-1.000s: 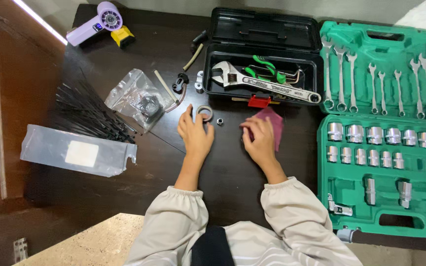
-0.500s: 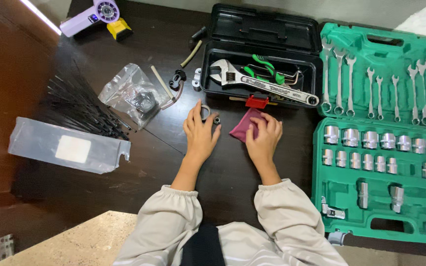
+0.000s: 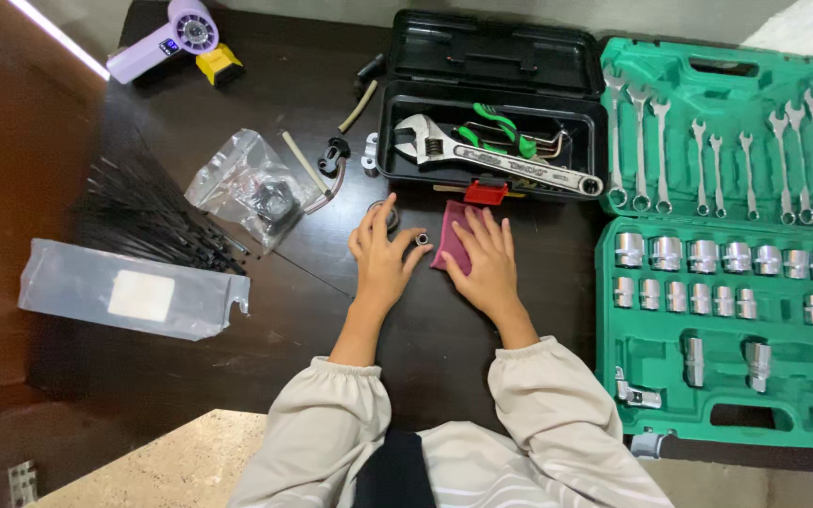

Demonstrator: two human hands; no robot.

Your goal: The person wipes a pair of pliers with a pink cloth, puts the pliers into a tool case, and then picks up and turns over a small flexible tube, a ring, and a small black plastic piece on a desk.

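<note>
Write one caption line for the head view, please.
Left hand by a small metal nut, right hand flat on a maroon cloth.

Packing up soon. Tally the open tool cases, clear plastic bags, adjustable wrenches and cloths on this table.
Open tool cases: 2
Clear plastic bags: 2
Adjustable wrenches: 1
Maroon cloths: 1
Total: 6

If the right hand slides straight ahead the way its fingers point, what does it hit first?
The right hand lies on the maroon cloth; straight ahead it would probably first meet the red latch of the black toolbox.
</note>
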